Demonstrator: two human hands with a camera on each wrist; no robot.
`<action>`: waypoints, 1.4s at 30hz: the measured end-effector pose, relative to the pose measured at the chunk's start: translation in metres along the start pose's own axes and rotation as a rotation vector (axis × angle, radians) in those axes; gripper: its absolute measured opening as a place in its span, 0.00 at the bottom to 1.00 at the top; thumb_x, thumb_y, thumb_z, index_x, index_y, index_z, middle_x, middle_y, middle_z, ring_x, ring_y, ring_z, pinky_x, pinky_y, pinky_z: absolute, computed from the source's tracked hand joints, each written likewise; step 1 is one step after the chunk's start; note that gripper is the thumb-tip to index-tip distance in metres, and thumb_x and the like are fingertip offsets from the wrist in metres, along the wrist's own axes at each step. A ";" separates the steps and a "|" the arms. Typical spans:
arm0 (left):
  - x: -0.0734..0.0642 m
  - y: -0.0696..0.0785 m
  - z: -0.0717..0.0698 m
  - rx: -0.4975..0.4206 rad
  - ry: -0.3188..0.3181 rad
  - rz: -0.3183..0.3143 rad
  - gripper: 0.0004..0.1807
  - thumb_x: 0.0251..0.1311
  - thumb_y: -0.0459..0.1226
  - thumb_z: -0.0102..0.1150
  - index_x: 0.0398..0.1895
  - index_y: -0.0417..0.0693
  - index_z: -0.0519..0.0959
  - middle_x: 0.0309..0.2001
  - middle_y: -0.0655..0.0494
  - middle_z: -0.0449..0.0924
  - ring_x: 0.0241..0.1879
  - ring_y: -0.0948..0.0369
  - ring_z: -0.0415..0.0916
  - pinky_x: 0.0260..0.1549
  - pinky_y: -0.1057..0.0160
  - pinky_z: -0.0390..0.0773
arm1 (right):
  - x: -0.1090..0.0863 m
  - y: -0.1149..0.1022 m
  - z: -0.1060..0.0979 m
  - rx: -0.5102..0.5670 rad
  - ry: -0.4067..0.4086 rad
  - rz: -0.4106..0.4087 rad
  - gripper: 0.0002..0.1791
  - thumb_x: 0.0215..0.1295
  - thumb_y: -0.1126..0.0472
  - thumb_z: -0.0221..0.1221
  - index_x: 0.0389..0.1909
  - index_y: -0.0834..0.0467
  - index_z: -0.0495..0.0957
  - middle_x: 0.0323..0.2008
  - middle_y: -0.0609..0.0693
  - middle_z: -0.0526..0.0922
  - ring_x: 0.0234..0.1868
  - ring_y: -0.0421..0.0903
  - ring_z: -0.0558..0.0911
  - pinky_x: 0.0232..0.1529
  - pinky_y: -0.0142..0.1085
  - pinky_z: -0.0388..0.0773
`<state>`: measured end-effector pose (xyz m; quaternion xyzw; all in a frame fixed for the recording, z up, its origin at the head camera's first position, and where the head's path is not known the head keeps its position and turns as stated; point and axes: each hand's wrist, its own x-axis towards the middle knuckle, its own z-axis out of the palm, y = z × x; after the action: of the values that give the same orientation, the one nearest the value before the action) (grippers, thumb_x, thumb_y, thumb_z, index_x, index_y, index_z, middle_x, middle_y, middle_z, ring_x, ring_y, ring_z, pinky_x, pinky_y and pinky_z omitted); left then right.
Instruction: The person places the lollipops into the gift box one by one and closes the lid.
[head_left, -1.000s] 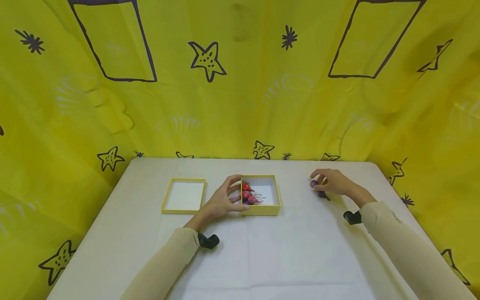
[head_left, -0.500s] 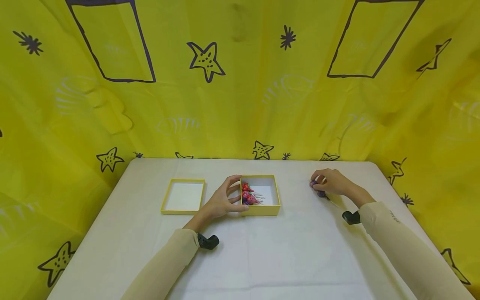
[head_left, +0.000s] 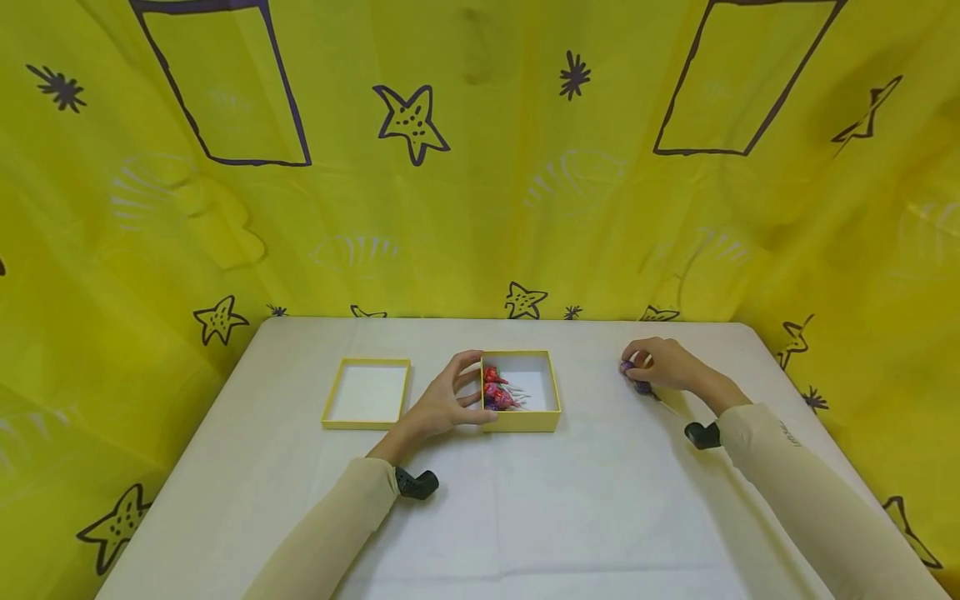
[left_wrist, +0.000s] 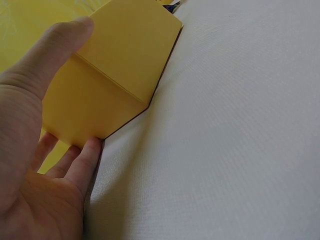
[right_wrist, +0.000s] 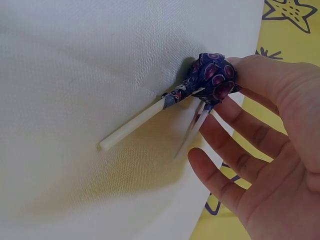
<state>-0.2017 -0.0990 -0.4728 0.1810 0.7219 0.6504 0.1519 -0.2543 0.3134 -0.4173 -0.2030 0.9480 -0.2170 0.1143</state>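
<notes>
My left hand [head_left: 438,404] grips the left end of a yellow box [head_left: 521,423] with a white inside, its thumb on the front wall and its fingers spread around the far side. Several lollipops [head_left: 495,390] in red, pink and purple wrappers lie at the box's left, sticks pointing right. Over on the right, my right hand [head_left: 667,365] pinches a purple-wrapped lollipop [head_left: 627,367] between thumb and fingers. A second purple lollipop [head_left: 642,387] lies right against it. In the right wrist view the near lollipop [right_wrist: 215,77] covers most of the other one's head; both white sticks show.
A shallow yellow-edged box lid [head_left: 354,423], white inside, lies left of the box. Everything rests on a white-covered table [head_left: 585,500]. Yellow curtains [head_left: 480,208] with dark star drawings hang behind and at both sides.
The right thumb and fingertips have drawn slightly closer around the purple lollipop. The left hand and the box have stayed in place.
</notes>
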 end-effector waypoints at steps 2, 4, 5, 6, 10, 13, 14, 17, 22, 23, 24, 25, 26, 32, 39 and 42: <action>0.000 0.000 0.000 0.000 -0.002 0.000 0.55 0.49 0.30 0.81 0.77 0.60 0.57 0.79 0.56 0.52 0.78 0.52 0.55 0.66 0.57 0.74 | 0.000 0.000 0.000 0.001 0.001 -0.003 0.13 0.68 0.62 0.67 0.49 0.64 0.82 0.38 0.56 0.85 0.38 0.51 0.82 0.40 0.46 0.86; 0.000 0.000 0.000 0.002 -0.004 0.000 0.56 0.49 0.30 0.81 0.77 0.60 0.57 0.79 0.56 0.52 0.78 0.52 0.55 0.66 0.58 0.74 | 0.000 0.001 0.000 0.002 0.003 -0.007 0.13 0.68 0.63 0.67 0.49 0.64 0.82 0.38 0.55 0.85 0.38 0.51 0.83 0.40 0.46 0.86; 0.000 0.001 0.000 0.003 -0.006 0.004 0.56 0.49 0.30 0.81 0.77 0.59 0.56 0.79 0.55 0.52 0.78 0.51 0.54 0.66 0.57 0.74 | 0.001 0.001 0.001 0.003 0.005 -0.008 0.12 0.68 0.63 0.67 0.49 0.64 0.82 0.38 0.55 0.85 0.38 0.51 0.83 0.40 0.47 0.86; 0.000 0.001 0.000 0.004 -0.007 0.004 0.56 0.49 0.31 0.81 0.78 0.59 0.56 0.80 0.55 0.52 0.78 0.51 0.54 0.66 0.57 0.74 | 0.002 0.002 0.001 0.001 0.007 -0.009 0.12 0.68 0.63 0.66 0.48 0.63 0.82 0.38 0.55 0.85 0.38 0.51 0.83 0.41 0.47 0.86; 0.000 0.000 0.000 0.004 -0.007 0.009 0.56 0.49 0.30 0.80 0.78 0.57 0.56 0.80 0.53 0.52 0.78 0.50 0.53 0.67 0.57 0.74 | 0.002 0.002 0.001 -0.013 0.012 -0.033 0.10 0.68 0.64 0.66 0.47 0.63 0.83 0.37 0.53 0.86 0.37 0.49 0.83 0.41 0.46 0.86; 0.000 -0.001 0.000 0.005 -0.005 0.003 0.56 0.49 0.30 0.81 0.78 0.56 0.55 0.80 0.55 0.52 0.78 0.51 0.54 0.67 0.57 0.74 | 0.001 -0.002 -0.002 -0.019 0.013 -0.054 0.09 0.67 0.65 0.66 0.46 0.64 0.83 0.36 0.53 0.86 0.35 0.48 0.83 0.39 0.44 0.85; 0.000 -0.001 0.000 0.007 -0.005 0.003 0.56 0.49 0.30 0.81 0.78 0.56 0.55 0.80 0.55 0.52 0.78 0.52 0.54 0.67 0.57 0.74 | 0.000 -0.004 -0.003 -0.019 0.013 -0.060 0.09 0.67 0.66 0.66 0.46 0.63 0.83 0.36 0.53 0.86 0.35 0.48 0.83 0.37 0.42 0.85; -0.001 -0.001 0.000 0.011 -0.005 0.005 0.57 0.49 0.30 0.80 0.79 0.57 0.55 0.80 0.55 0.52 0.78 0.52 0.54 0.67 0.57 0.74 | 0.000 -0.011 -0.008 -0.019 0.020 -0.090 0.09 0.65 0.67 0.67 0.45 0.63 0.83 0.36 0.52 0.86 0.33 0.46 0.82 0.35 0.40 0.84; -0.001 -0.001 0.000 0.010 -0.008 0.014 0.56 0.49 0.30 0.80 0.78 0.56 0.55 0.80 0.53 0.51 0.78 0.50 0.53 0.67 0.57 0.74 | 0.001 -0.025 -0.015 -0.032 0.030 -0.158 0.08 0.65 0.68 0.67 0.44 0.60 0.83 0.37 0.49 0.87 0.37 0.47 0.84 0.39 0.43 0.87; -0.001 -0.001 0.000 0.010 -0.007 0.012 0.56 0.49 0.30 0.80 0.78 0.57 0.55 0.80 0.53 0.51 0.78 0.51 0.53 0.67 0.58 0.74 | 0.001 -0.027 -0.016 -0.034 0.031 -0.172 0.08 0.66 0.67 0.67 0.44 0.60 0.84 0.37 0.49 0.87 0.38 0.47 0.84 0.40 0.44 0.87; -0.001 -0.001 0.000 0.009 -0.008 0.012 0.57 0.49 0.30 0.80 0.78 0.57 0.55 0.80 0.53 0.51 0.78 0.50 0.53 0.67 0.57 0.74 | 0.001 -0.030 -0.017 -0.033 0.032 -0.183 0.07 0.66 0.67 0.67 0.44 0.59 0.84 0.37 0.48 0.87 0.38 0.48 0.85 0.41 0.45 0.87; -0.001 -0.001 0.000 0.008 -0.009 0.014 0.57 0.49 0.29 0.80 0.79 0.56 0.55 0.80 0.53 0.51 0.79 0.50 0.52 0.67 0.57 0.74 | 0.001 -0.033 -0.019 -0.030 0.030 -0.194 0.07 0.66 0.66 0.67 0.43 0.59 0.84 0.38 0.48 0.87 0.38 0.48 0.85 0.41 0.45 0.87; -0.001 -0.001 0.000 0.007 -0.011 0.016 0.57 0.49 0.29 0.80 0.79 0.56 0.54 0.80 0.52 0.50 0.79 0.50 0.52 0.67 0.57 0.74 | 0.001 -0.036 -0.020 -0.027 0.030 -0.202 0.06 0.66 0.66 0.67 0.43 0.58 0.84 0.38 0.47 0.87 0.38 0.48 0.85 0.42 0.45 0.87; -0.001 0.000 0.000 -0.001 -0.015 0.024 0.57 0.49 0.30 0.80 0.79 0.55 0.54 0.80 0.51 0.50 0.79 0.49 0.52 0.67 0.56 0.73 | 0.001 -0.051 -0.025 0.000 0.027 -0.243 0.07 0.68 0.66 0.66 0.44 0.60 0.85 0.40 0.47 0.87 0.39 0.46 0.85 0.44 0.45 0.87; -0.001 -0.001 0.000 0.010 -0.011 0.024 0.56 0.50 0.30 0.80 0.79 0.55 0.54 0.80 0.52 0.50 0.78 0.50 0.53 0.67 0.57 0.74 | 0.005 -0.073 -0.031 0.032 0.021 -0.240 0.09 0.67 0.64 0.67 0.46 0.59 0.85 0.42 0.48 0.87 0.41 0.48 0.85 0.43 0.40 0.88; -0.001 -0.002 -0.001 0.009 -0.014 0.028 0.56 0.50 0.30 0.80 0.79 0.55 0.55 0.80 0.52 0.50 0.78 0.49 0.53 0.67 0.56 0.74 | 0.008 -0.085 -0.035 0.048 0.029 -0.256 0.09 0.67 0.65 0.67 0.47 0.59 0.84 0.42 0.49 0.87 0.41 0.48 0.85 0.41 0.38 0.88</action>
<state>-0.2016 -0.0998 -0.4746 0.1964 0.7212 0.6478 0.1470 -0.2433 0.2528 -0.3490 -0.3166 0.9103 -0.2556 0.0768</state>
